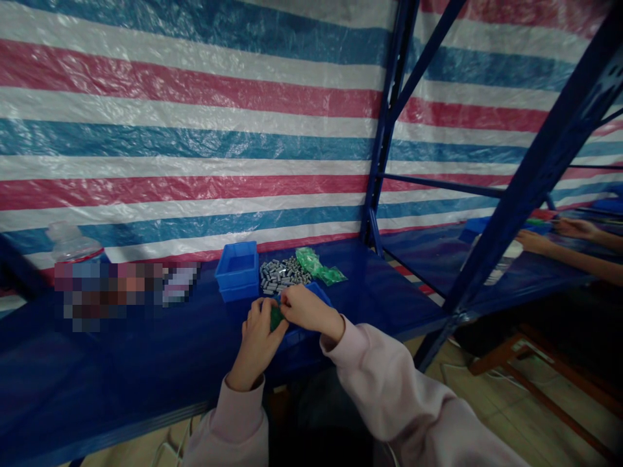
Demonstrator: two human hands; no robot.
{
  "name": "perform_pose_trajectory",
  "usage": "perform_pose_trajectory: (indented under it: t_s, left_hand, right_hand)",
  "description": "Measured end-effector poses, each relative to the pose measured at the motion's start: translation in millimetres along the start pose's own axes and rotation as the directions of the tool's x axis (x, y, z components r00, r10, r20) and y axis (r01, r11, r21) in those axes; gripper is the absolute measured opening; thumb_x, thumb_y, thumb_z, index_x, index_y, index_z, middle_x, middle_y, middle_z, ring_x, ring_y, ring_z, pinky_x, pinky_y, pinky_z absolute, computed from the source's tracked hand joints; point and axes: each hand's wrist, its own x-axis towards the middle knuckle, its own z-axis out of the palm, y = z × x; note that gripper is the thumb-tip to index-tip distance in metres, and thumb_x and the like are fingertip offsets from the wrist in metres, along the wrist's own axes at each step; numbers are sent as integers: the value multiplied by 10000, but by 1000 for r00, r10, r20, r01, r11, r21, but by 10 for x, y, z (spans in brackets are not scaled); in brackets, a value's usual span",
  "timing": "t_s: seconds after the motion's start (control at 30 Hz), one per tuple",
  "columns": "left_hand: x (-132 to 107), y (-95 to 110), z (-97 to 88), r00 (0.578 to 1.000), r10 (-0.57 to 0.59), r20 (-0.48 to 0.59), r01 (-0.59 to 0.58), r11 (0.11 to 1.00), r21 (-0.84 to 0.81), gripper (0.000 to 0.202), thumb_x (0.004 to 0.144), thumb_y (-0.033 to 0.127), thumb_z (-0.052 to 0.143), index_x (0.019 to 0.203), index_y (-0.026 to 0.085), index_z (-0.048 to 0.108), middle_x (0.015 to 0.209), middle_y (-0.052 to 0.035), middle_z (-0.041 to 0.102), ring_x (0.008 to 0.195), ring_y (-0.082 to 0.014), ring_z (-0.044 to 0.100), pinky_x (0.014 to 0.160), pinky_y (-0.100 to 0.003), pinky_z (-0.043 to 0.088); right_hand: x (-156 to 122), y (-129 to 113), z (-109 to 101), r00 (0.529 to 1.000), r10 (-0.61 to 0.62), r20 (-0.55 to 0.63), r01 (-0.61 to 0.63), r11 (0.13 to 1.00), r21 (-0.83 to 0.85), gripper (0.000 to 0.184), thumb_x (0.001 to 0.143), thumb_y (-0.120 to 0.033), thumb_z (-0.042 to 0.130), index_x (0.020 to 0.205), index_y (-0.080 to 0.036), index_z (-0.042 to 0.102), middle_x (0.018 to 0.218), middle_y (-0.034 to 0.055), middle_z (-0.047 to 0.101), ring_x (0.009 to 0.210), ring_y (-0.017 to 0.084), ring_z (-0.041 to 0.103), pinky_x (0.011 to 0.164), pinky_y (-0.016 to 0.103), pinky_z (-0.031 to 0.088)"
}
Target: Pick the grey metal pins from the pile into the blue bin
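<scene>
We are holding a small green piece between both hands, low over the front of the blue table. Our left hand is curling its fingers shut around the piece from the left. Our right hand is pinching it from the right, thumb and fingers closed on it, so the two hands are meeting over it. Most of the piece is being hidden by our fingers, and we cannot tell its shape.

A shallow blue tray is lying right under our right hand, which is covering most of it. Just behind our hands a pile of small grey parts is sitting on the table. An open blue bin is standing just left of the pile, and crumpled green bags are lying just right of it. Far to the left a clear plastic container is resting against the striped tarp, which is hanging behind the whole table.

A blue rack post is rising behind the green bags. A slanting blue strut is cutting across the right side, partly blocking our look at the next table. Beyond it, another person's hands are working, well apart from ours. A wooden frame is standing on the floor below them.
</scene>
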Motion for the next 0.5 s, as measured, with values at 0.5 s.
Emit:
perform_pose_trajectory:
  t_s: [0.5]
  left_hand:
    - [14, 0, 14, 1000, -27, -7, 26, 999, -19, 350, 770, 415, 524, 1084, 264, 491, 1158, -63, 435, 1104, -279, 466, 901, -447, 376]
  right_hand:
    - [-52, 79, -270, 937, -189, 293, 119, 963, 243, 263, 782, -162, 485, 1020, -132, 594, 776, 31, 662, 622, 111, 557, 556, 198, 390]
